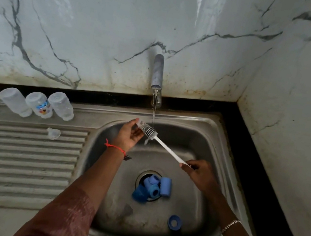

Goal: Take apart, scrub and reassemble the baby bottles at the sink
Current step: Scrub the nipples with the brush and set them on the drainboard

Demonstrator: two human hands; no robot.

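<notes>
Here, the right hand (197, 174) pinches the bottle brush (164, 146) handle, which slants toward upper left to bristles against a small clear part (139, 123) the left hand (129, 136) holds.

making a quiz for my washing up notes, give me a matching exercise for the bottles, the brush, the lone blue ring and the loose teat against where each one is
Things
1. clear bottles
2. bottle brush
3. blue ring
4. loose teat

Places
A. lying alone on the drainboard ridges
B. handle gripped by the right hand, bristles at a clear part held by the left hand
C. standing in a row at the drainboard's back edge
D. alone on the sink floor, near the front

Pairs: 1-C, 2-B, 3-D, 4-A
</notes>
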